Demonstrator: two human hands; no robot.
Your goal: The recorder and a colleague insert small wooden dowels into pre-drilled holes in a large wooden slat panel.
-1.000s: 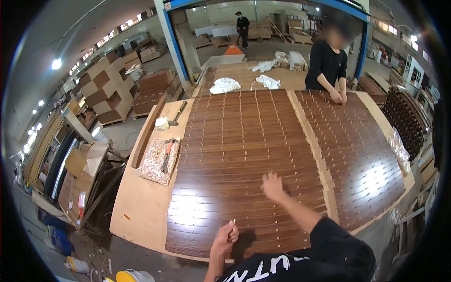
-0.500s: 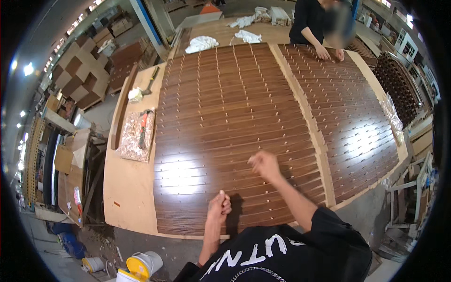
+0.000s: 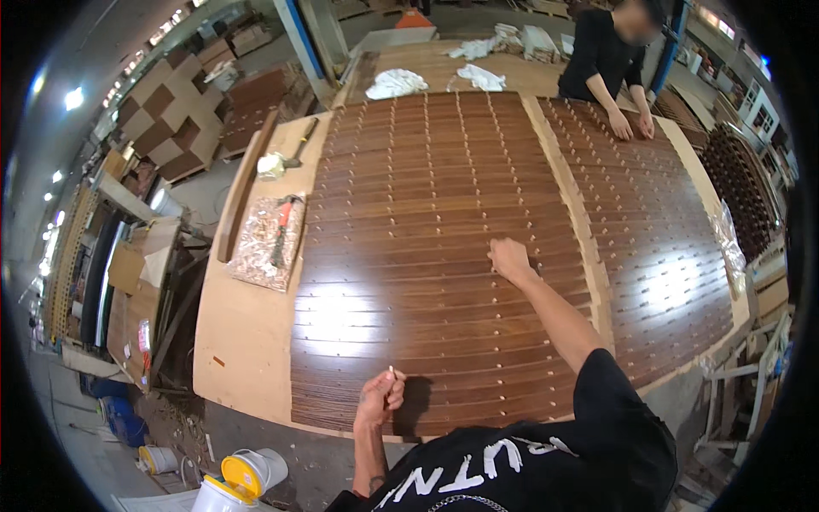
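Rows of brown wood-grain boards (image 3: 409, 299) lie side by side in front of me, with lines of small pale wooden dowels standing up from them. My left hand (image 3: 380, 398) is closed above the near edge of the boards, a short wooden dowel (image 3: 392, 370) poking up between thumb and finger. Farther out, my right hand (image 3: 514, 260) is pinched with its fingertips low over a board, along one dowel line. What those fingers hold, if anything, is hidden.
On the left table margin a claw hammer (image 3: 282, 229) lies on a clear bag of dowels (image 3: 256, 256). Behind it are a second hammer (image 3: 304, 142) and a white roll (image 3: 271, 165). A co-worker (image 3: 601, 60) handles boards at the far right. Buckets (image 3: 264, 468) stand at lower left.
My right hand has moved away from me and a little right, down to a board. My left hand has shifted slightly left and nearer me. The whole view has shifted somewhat.
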